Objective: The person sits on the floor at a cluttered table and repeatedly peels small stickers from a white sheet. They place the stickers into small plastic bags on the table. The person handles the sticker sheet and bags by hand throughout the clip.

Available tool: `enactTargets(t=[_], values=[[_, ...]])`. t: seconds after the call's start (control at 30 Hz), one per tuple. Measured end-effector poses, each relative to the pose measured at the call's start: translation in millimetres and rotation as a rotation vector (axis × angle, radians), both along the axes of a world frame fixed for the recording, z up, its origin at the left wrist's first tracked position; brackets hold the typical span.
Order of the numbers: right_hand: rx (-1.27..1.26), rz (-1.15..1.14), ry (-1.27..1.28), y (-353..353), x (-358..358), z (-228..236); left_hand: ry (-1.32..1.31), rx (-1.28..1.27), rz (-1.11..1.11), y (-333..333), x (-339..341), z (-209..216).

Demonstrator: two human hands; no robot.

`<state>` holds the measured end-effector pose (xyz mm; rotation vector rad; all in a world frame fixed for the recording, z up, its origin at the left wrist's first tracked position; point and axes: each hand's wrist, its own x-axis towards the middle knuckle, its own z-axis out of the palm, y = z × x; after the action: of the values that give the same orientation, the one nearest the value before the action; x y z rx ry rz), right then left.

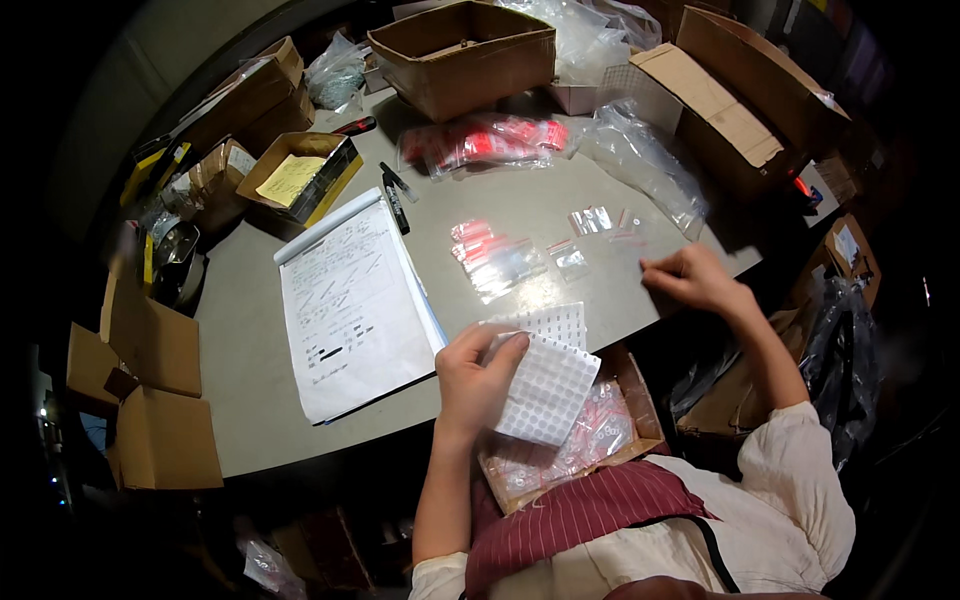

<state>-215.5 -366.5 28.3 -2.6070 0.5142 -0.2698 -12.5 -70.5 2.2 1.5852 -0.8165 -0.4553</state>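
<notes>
My left hand [474, 375] is closed on a white sheet of small round stickers [548, 390], pinched under the thumb at its upper left edge. Behind it a second sticker sheet [560, 322] lies at the table's front edge. My right hand [697, 279] is over the table's front edge at the right, its fingers drawn together; whatever they hold, if anything, cannot be made out. Nearest to it are small clear zip bags [590, 221]. A stack of zip bags with red strips [500, 262] sits left of them. Under the held sheet, an open carton [640, 400] contains many filled small bags.
A notepad with handwriting [345, 300] lies on the left, a black marker [394, 203] beside it. Further back are red-printed plastic bags [485, 142], a large clear bag [650, 165] and a cardboard box [460, 75]. More boxes [165, 430] stand at the left edge.
</notes>
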Motion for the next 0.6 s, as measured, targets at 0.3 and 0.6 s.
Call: enactTargets(t=[0.3, 0.6], values=[[0.044, -0.229, 0.078, 2, -3, 14, 0.021, -0.010, 0.014, 0, 1, -7], [0.232, 0.262, 0.082, -22, 45, 29, 0.046, -0.034, -0.017, 1, 3, -10]])
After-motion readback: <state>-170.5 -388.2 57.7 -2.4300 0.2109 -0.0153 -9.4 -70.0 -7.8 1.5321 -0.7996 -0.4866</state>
